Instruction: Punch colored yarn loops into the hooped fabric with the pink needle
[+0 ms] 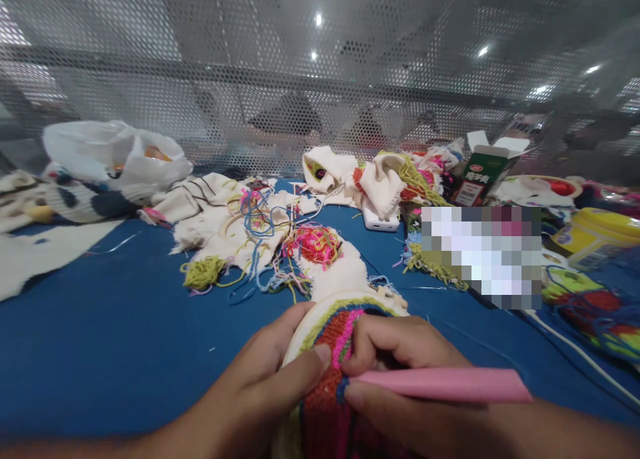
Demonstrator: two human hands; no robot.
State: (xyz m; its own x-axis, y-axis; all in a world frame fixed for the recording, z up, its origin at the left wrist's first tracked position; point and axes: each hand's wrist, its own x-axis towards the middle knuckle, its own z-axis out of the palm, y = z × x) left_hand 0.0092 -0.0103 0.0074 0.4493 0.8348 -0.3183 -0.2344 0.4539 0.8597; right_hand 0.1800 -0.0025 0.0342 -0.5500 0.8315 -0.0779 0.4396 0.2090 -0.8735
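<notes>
My left hand (273,372) grips an embroidery hoop (299,332) at its left rim, thumb pressed on the stitched face and fingers mostly hidden behind it. The cloth in the hoop carries thick yarn in red (334,332), bright pink, blue, green and yellow-green. In my right hand (400,352) is a pink-handled punch needle (450,384), lying nearly level with its butt pointing right. My fingers close around its front end against the stitching, so the tip cannot be seen. A wooden screw clamp (393,295) sits at the hoop's top right.
A blue table (125,339) bears yarn tangles (265,219), a yellow-green yarn bundle (204,272) and off-white cloth scraps (340,272). Behind them are a white plastic bag (115,152), a green box (483,172) and a perforated metal screen (225,79). To the right stand a yellow-lidded tub (600,235) and a white cable (575,342).
</notes>
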